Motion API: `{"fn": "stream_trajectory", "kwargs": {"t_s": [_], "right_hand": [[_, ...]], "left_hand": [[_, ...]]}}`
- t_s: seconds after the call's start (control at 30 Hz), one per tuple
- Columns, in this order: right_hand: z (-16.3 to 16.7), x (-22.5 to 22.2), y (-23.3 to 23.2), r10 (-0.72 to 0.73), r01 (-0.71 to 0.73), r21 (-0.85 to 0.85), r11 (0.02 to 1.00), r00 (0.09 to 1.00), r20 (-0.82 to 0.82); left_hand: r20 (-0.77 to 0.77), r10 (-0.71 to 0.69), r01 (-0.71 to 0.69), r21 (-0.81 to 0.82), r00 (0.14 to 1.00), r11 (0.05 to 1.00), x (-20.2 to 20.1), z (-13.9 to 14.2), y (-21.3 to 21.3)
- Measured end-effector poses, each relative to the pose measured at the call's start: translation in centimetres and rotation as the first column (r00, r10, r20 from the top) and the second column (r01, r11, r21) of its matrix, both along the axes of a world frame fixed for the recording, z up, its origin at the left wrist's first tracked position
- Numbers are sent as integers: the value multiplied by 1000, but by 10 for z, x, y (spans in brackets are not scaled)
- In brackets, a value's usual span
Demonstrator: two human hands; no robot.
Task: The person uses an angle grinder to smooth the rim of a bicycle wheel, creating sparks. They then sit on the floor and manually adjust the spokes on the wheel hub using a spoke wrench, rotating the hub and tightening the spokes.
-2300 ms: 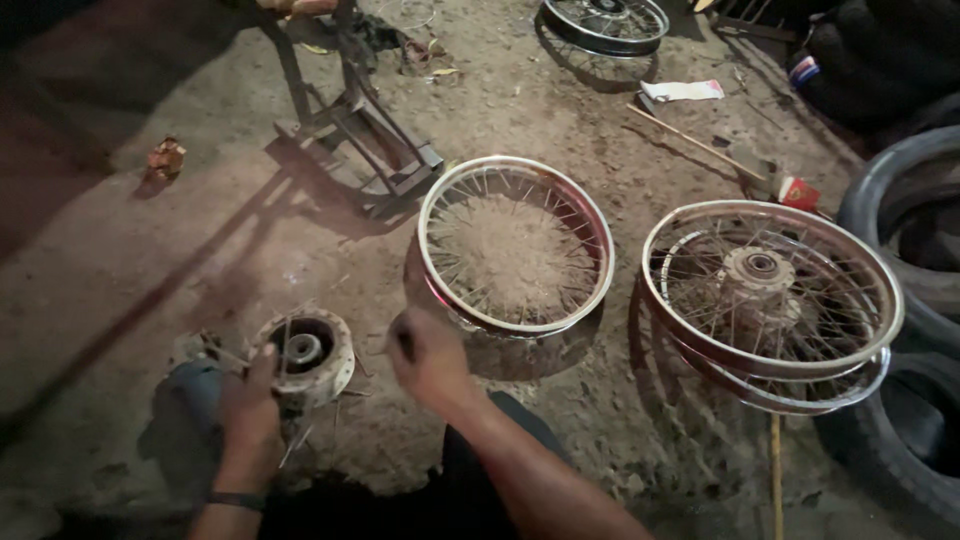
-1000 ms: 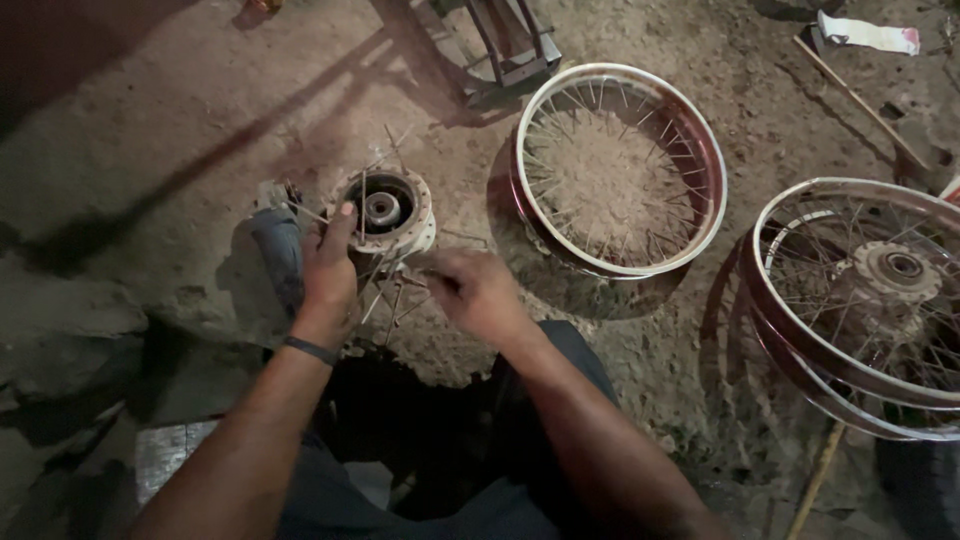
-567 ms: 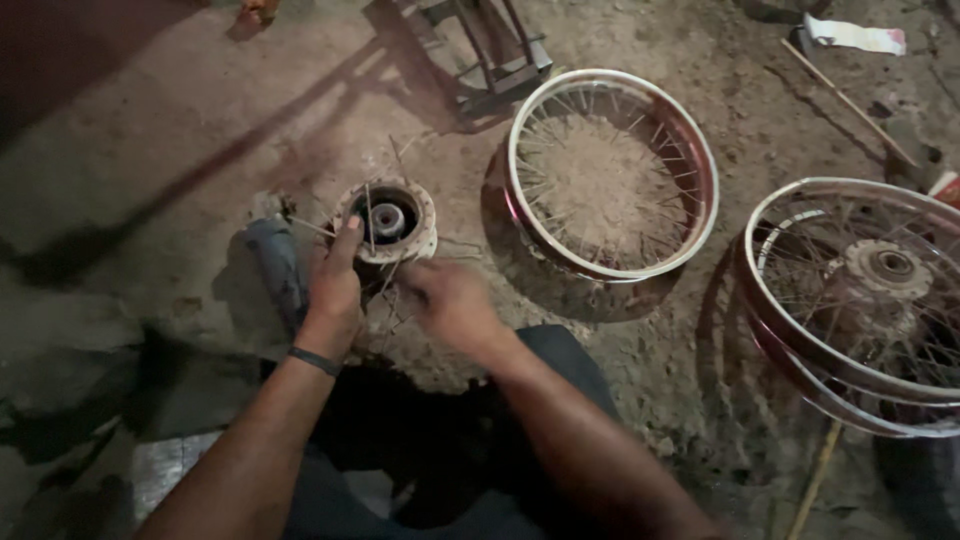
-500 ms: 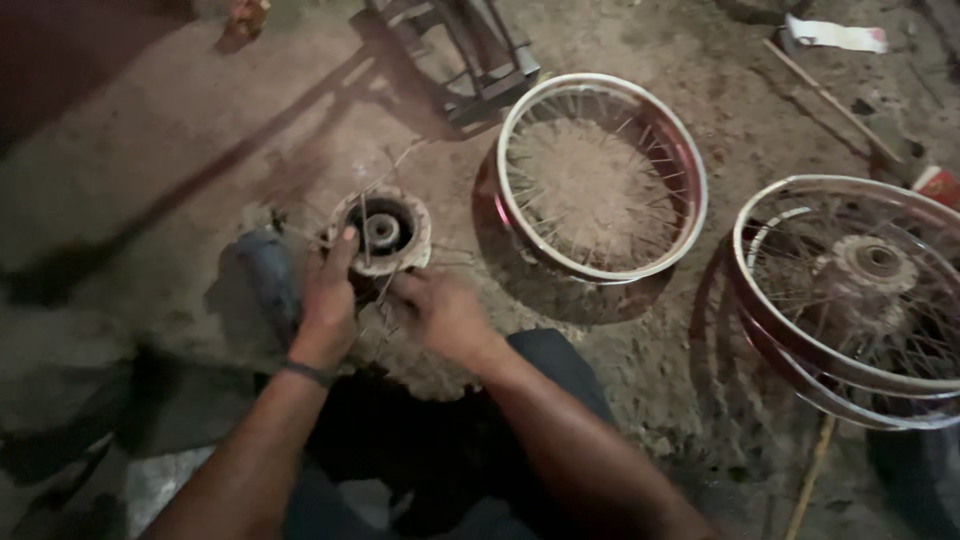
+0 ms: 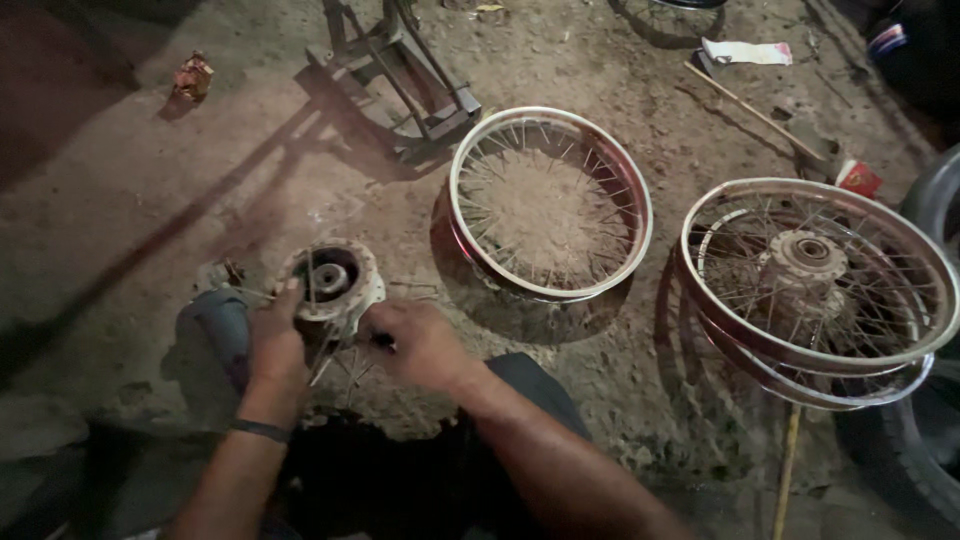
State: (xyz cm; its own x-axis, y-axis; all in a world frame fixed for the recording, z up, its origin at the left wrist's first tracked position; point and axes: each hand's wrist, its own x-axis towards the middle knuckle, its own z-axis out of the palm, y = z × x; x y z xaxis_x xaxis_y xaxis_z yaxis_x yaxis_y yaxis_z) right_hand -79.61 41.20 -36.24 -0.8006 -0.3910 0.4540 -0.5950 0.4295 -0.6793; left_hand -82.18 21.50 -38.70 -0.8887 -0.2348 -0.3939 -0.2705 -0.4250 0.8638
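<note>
Low in the left half of the frame, the left hand (image 5: 275, 345) grips the side of a wheel hub (image 5: 330, 285) on the dirt ground (image 5: 150, 230), fingers curled against its flange, while the right hand (image 5: 415, 345) just beside it is closed, apparently pinching a thin spoke at the hub's lower edge. This looks like working spokes at the hub, and the next move probably calls for steadying it. A hubless spoked rim (image 5: 550, 200) lies at centre, stacked wheels (image 5: 815, 275) at right.
</note>
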Motion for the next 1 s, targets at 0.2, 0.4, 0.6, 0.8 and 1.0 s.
{"fn": "stream_trajectory", "kwargs": {"t_s": [0.2,0.4,0.6,0.8,1.0], "right_hand": [[-3,-12,1,-167,496,-425,757,776,608],[3,8,-8,-378,382,-7,924,912,-159],[25,9,-5,-229,222,206,953,973,14],[27,14,-10,-189,197,109,974,979,-76],[8,10,-25,-159,278,-132,952,813,560]], "left_hand": [[-166,52,-19,192,985,981,5,-1,-9],[-135,-76,-30,-649,988,760,4,-28,-11],[-237,132,-129,26,963,991,9,-12,-1],[-118,165,-158,62,979,985,5,-12,-7],[-233,127,-119,51,964,992,4,-17,-7]]}}
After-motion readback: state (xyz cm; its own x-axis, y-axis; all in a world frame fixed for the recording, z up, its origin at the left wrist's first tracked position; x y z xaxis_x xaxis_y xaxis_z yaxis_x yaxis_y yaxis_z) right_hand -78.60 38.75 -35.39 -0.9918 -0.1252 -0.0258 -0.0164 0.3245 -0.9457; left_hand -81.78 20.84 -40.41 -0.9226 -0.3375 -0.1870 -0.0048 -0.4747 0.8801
